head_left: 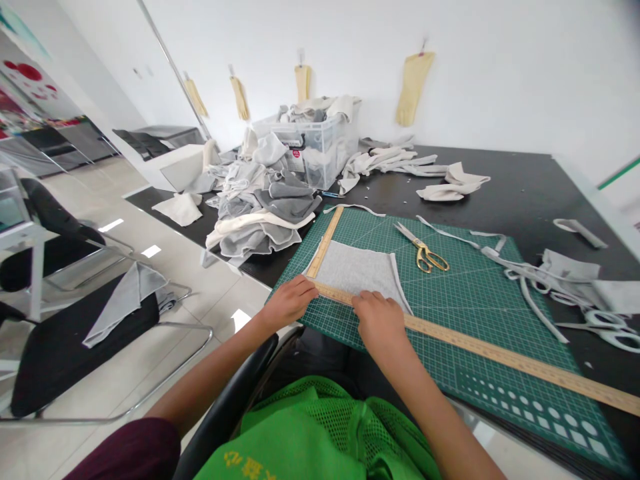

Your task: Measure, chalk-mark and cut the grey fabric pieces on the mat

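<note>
Towards the near left of the green cutting mat (450, 293) lies the grey cloth (357, 270), flat, with a short wooden ruler (326, 243) over its left side and a long wooden ruler (460, 337) across its near edge, the two meeting at a corner; from where I stand I cannot tell whether they are joined. The person's left hand (294, 299) is closed on the long ruler by that corner, and the right hand (380, 321) is closed on it further right. To line this up well, I would hold the corner square to the mat's printed grid, press evenly with both hands and smooth the cloth so its right edge does not curl. Gold-handled scissors (423, 250) lie off to the cloth's right, apart from both hands. Farther away, a clear plastic box (327, 163) is heaped above its rim with grey and off-white fabric, more showing through its wall, and a loose fabric pile (270, 193) lies just left of it
</note>
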The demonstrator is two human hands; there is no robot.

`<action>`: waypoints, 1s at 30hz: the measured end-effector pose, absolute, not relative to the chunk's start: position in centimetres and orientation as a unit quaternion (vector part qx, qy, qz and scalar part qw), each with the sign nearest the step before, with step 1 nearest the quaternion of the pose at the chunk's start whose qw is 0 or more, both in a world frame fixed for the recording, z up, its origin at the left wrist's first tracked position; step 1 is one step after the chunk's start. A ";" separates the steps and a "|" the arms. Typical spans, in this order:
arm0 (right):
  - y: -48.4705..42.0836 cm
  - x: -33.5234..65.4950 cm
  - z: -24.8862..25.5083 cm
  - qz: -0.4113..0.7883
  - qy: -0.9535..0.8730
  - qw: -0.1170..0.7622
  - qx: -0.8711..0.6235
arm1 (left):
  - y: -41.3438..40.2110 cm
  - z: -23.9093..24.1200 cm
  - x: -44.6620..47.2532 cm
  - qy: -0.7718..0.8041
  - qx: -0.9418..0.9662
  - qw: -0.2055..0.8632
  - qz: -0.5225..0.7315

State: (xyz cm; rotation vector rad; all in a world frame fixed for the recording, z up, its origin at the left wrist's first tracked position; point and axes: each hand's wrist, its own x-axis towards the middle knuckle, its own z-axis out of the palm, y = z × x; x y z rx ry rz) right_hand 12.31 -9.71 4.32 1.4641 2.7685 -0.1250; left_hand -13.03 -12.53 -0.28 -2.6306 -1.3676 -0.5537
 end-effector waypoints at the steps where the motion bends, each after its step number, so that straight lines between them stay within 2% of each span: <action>1: -9.7 12.3 4.4 -0.039 0.883 0.003 0.468 | -12.4 -0.3 -12.8 -0.451 -0.871 0.065 -0.183; 7: -9.8 12.3 4.6 -0.043 0.881 0.010 0.470 | -11.8 -0.2 -11.5 -0.426 -0.882 0.054 -0.192; 11: -9.8 12.2 4.7 -0.044 0.883 0.006 0.468 | -11.2 -0.5 -8.9 -0.450 -0.834 0.003 -0.318; 15: -9.8 12.2 5.0 -0.051 0.879 0.022 0.473 | -9.9 -1.1 -5.4 -0.523 -0.696 -0.106 -0.481; 19: -9.8 12.2 5.0 -0.055 0.877 0.021 0.477 | -8.2 -2.0 -3.3 -0.533 -0.550 -0.280 -0.579; 25: -9.5 12.7 4.2 -0.067 0.880 -0.024 0.470 | -7.8 -2.3 -2.5 -0.556 -0.545 -0.332 -0.533; 30: -8.2 13.8 3.4 -0.145 0.838 -0.103 0.515 | -8.3 -1.9 -2.2 -0.559 -0.549 -0.344 -0.518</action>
